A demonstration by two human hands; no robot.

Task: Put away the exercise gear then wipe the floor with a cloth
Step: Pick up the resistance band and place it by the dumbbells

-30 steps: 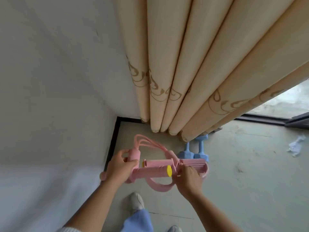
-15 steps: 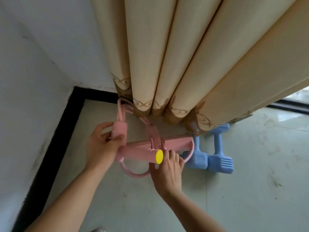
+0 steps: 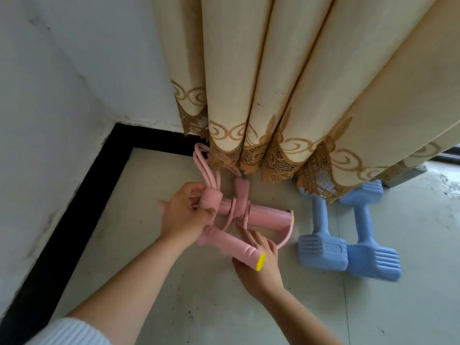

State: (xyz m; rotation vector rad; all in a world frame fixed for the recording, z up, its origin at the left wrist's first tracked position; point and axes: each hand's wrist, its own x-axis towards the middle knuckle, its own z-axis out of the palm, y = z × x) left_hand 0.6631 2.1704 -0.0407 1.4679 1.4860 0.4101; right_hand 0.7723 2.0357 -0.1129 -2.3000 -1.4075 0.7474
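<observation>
A pink pedal resistance band (image 3: 263,216), with foam bars, looped tubes and yellow end caps, lies low on the floor in the room corner, its far loops tucked under the curtain hem. My left hand (image 3: 183,215) grips its small foam handle and tubes at the left. Under the near foam bar with the yellow cap sits my right hand (image 3: 258,266), fingers reaching up toward the tubes; whether they curl round anything is hidden. Two blue dumbbells (image 3: 348,245) lie side by side on the floor just right of the band.
A cream curtain (image 3: 286,83) with brown lace trim hangs over the far side. White walls (image 3: 62,108) with a black skirting board (image 3: 74,207) close the corner at left and behind. Pale tiled floor (image 3: 224,307) spreads toward me and to the right.
The view has come lower and nearer to the corner. Both hands have brought the pink band down to the floor by the curtain, beside the dumbbells, and the near bar has swung toward me.
</observation>
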